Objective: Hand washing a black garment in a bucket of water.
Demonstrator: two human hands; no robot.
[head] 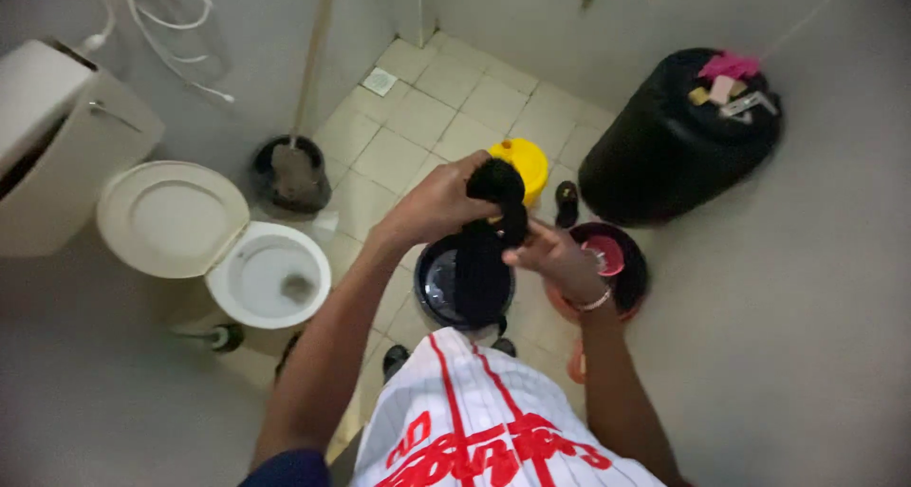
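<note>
Both hands, left hand (pixel 432 207) and right hand (pixel 555 257), grip the black cloth (pixel 482 259), which may slip past the bucket (pixel 438 283) onto the floor

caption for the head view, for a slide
Both hands, left hand and right hand, hold a black cloth above a dark bucket beside an open toilet.

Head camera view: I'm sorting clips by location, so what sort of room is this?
Most likely a small tiled bathroom used for hand washing: an open toilet, a dark bucket under the wet black cloth that both hands grip, and a black water barrel.
</note>
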